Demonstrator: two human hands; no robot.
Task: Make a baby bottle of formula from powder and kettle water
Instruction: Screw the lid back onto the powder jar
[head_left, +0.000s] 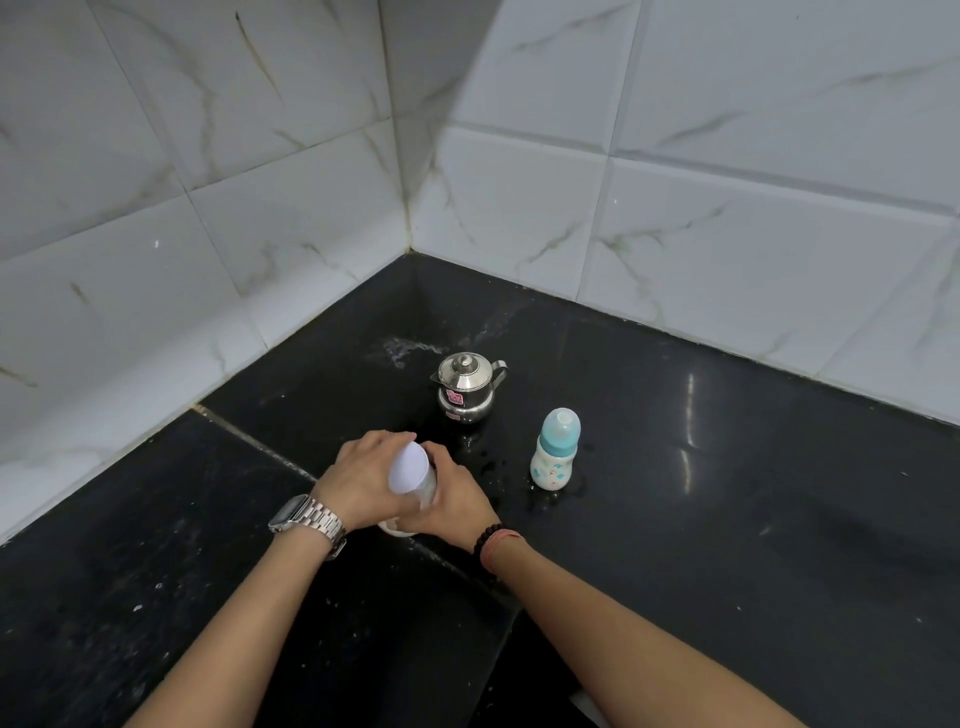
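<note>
Left hand (363, 480), right hand (453, 501) close together, fingers curled, gripping.

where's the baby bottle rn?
Head view: the baby bottle stands upright on the black counter, right of centre, just right of and nearer than the steel kettle, and clear of both hands.

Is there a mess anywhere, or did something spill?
Yes. Wet splashes lie on the black counter: a smear behind the kettle and droplets between kettle and bottle. Both stand upright with lids on. The left hand and right hand grip a white-lidded jar.
</note>
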